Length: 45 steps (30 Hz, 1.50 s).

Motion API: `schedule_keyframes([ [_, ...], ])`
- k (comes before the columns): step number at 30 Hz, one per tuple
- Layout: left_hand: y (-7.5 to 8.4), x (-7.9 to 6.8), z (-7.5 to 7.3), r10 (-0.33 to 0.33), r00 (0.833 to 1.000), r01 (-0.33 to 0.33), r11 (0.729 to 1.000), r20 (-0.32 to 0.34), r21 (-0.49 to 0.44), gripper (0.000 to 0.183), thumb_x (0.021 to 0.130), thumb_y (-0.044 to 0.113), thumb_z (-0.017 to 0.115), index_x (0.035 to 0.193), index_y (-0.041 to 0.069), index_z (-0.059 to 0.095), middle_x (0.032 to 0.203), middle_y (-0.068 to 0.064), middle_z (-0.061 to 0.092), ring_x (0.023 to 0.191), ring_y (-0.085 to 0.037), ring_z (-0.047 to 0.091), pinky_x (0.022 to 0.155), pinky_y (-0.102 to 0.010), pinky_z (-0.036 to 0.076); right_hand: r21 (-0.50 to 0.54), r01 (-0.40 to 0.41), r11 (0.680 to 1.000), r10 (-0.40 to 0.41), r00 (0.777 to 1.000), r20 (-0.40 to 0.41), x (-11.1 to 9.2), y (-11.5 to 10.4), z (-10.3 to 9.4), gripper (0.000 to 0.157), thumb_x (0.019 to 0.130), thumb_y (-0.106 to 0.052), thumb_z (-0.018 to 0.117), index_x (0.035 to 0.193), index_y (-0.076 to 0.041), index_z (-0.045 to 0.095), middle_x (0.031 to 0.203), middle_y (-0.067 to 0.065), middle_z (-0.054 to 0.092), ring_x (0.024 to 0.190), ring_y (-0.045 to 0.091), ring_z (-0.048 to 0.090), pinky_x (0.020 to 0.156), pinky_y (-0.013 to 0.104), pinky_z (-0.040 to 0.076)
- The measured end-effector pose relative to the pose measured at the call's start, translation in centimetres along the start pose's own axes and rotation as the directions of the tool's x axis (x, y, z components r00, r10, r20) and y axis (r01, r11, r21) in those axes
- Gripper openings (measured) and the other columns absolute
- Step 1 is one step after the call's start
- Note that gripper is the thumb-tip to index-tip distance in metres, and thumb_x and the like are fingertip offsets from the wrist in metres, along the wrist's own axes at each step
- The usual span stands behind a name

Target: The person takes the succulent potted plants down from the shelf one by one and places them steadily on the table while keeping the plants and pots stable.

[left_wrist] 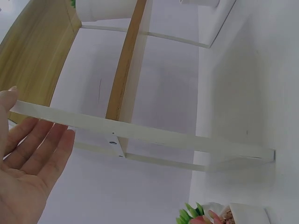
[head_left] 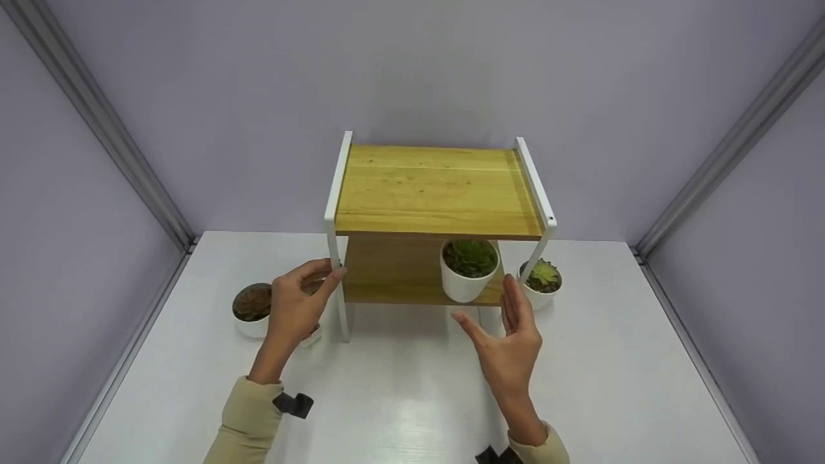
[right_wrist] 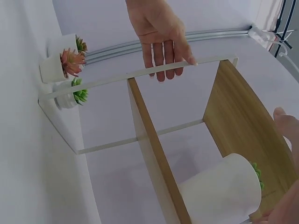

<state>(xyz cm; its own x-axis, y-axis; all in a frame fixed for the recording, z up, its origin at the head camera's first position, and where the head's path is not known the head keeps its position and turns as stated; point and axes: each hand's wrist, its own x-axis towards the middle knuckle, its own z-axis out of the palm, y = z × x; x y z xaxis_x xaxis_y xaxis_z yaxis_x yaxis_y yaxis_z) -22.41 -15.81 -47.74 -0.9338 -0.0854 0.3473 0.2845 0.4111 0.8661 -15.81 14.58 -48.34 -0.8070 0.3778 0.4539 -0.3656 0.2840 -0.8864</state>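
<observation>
A two-tier shelf (head_left: 438,193) with wooden boards and a white frame stands in the middle of the table. My left hand (head_left: 298,301) holds its left front post (left_wrist: 159,135), thumb on the near side and fingers behind. On the lower board, toward the right, sits a potted succulent (head_left: 465,283) in a white pot. My right hand (head_left: 510,351) is just in front of that pot, thumb and fingers spread apart, fingertips close to the right post (head_left: 533,261). Nothing is between its thumb and fingers.
Right of the shelf stands another small potted succulent (head_left: 541,283). To the left are a brownish potted plant (head_left: 252,303) and, partly hidden by my left hand, more small pots, one with a pink succulent (right_wrist: 71,63). A wall (head_left: 425,71) rises close behind the shelf.
</observation>
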Motion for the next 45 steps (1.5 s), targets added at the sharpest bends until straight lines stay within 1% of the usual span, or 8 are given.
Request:
schedule_keyframes([
  [4, -0.1, 0.1, 0.2, 0.018, 1.0, -0.019, 0.999, -0.007, -0.033, 0.035, 0.098, 0.041, 0.075, 0.118, 0.012, 0.079, 0.111, -0.002, 0.081, 0.105, -0.019, 0.078, 0.094, -0.042, 0.063, -0.041, -0.021, 0.999, 0.021, 1.0, 0.006, -0.1, -0.2, 0.5, 0.107, 0.072, -0.01, 0.098, 0.16, 0.001, 0.038, 0.165, 0.017, 0.045, 0.155, 0.032, 0.043, 0.123, 0.029, 0.038],
  [10, -0.2, 0.2, 0.4, 0.041, 0.999, -0.042, 0.998, -0.018, -0.05, 0.031, 0.099, 0.04, 0.075, 0.114, 0.013, 0.08, 0.105, -0.001, 0.081, 0.1, -0.02, 0.079, 0.089, -0.026, 0.061, -0.065, -0.026, 0.998, 0.026, 1.0, 0.007, -0.1, -0.4, 1.4, 0.12, 0.071, -0.015, 0.099, 0.164, 0.001, 0.026, 0.171, 0.018, 0.032, 0.16, 0.034, 0.033, 0.127, 0.047, 0.033],
  [14, -0.1, 0.1, 0.5, 0.035, 0.999, -0.036, 0.999, -0.035, -0.041, 0.028, 0.099, 0.039, 0.074, 0.112, 0.015, 0.08, 0.103, -0.001, 0.082, 0.098, -0.02, 0.078, 0.089, -0.03, 0.062, -0.1, -0.023, 0.995, 0.024, 1.0, 0.009, -0.2, -0.5, 2.1, 0.121, 0.071, -0.02, 0.1, 0.164, 0.002, 0.026, 0.171, 0.021, 0.031, 0.161, 0.036, 0.031, 0.127, 0.053, 0.033],
  [19, 0.1, 0.0, 0.7, 0.02, 0.999, -0.021, 0.999, -0.05, -0.035, 0.028, 0.101, 0.038, 0.072, 0.112, 0.014, 0.08, 0.104, -0.004, 0.082, 0.1, -0.022, 0.077, 0.091, -0.041, 0.062, -0.117, -0.032, 0.993, 0.033, 0.999, 0.007, -0.1, -0.6, 2.8, 0.122, 0.07, -0.026, 0.1, 0.164, 0.001, 0.026, 0.171, 0.02, 0.03, 0.161, 0.035, 0.029, 0.128, 0.055, 0.032],
  [27, 0.4, 0.0, 0.9, 0.016, 0.997, -0.018, 1.0, -0.074, -0.024, 0.027, 0.101, 0.038, 0.072, 0.108, 0.014, 0.08, 0.102, -0.003, 0.082, 0.097, -0.018, 0.078, 0.087, -0.025, 0.06, -0.136, -0.044, 0.99, 0.047, 0.999, 0.016, 0.3, -0.4, 3.7, 0.126, 0.07, -0.033, 0.1, 0.164, 0.002, 0.024, 0.172, 0.021, 0.029, 0.161, 0.036, 0.028, 0.128, 0.059, 0.031],
  [33, 0.4, 0.0, 0.9, 0.04, 0.994, -0.044, 0.998, -0.1, -0.037, 0.025, 0.101, 0.035, 0.073, 0.106, 0.012, 0.081, 0.098, -0.004, 0.082, 0.093, -0.013, 0.077, 0.084, -0.02, 0.059, -0.132, -0.044, 0.99, 0.045, 0.999, 0.008, 0.7, -0.1, 4.2, 0.127, 0.071, -0.035, 0.1, 0.165, 0.002, 0.022, 0.171, 0.022, 0.028, 0.161, 0.037, 0.029, 0.128, 0.061, 0.029],
  [40, 0.3, 0.0, 1.0, 0.027, 0.994, -0.033, 0.998, -0.108, -0.054, 0.023, 0.101, 0.033, 0.073, 0.104, 0.012, 0.081, 0.097, -0.009, 0.082, 0.093, -0.02, 0.078, 0.083, -0.017, 0.057, -0.136, -0.069, 0.988, 0.07, 0.998, 0.0, 1.0, 0.1, 4.6, 0.126, 0.073, -0.035, 0.099, 0.165, 0.001, 0.02, 0.171, 0.023, 0.026, 0.161, 0.038, 0.026, 0.128, 0.062, 0.026],
  [45, 0.3, 0.0, 1.1, 0.02, 0.993, -0.028, 0.998, -0.12, -0.06, 0.022, 0.101, 0.033, 0.072, 0.104, 0.012, 0.081, 0.097, -0.007, 0.082, 0.089, -0.008, 0.074, 0.084, -0.017, 0.058, -0.116, -0.078, 0.99, 0.076, 0.997, -0.025, 1.5, 0.5, 5.0, 0.124, 0.072, -0.035, 0.099, 0.164, 0.0, 0.022, 0.168, 0.022, 0.03, 0.158, 0.036, 0.031, 0.127, 0.063, 0.028],
])
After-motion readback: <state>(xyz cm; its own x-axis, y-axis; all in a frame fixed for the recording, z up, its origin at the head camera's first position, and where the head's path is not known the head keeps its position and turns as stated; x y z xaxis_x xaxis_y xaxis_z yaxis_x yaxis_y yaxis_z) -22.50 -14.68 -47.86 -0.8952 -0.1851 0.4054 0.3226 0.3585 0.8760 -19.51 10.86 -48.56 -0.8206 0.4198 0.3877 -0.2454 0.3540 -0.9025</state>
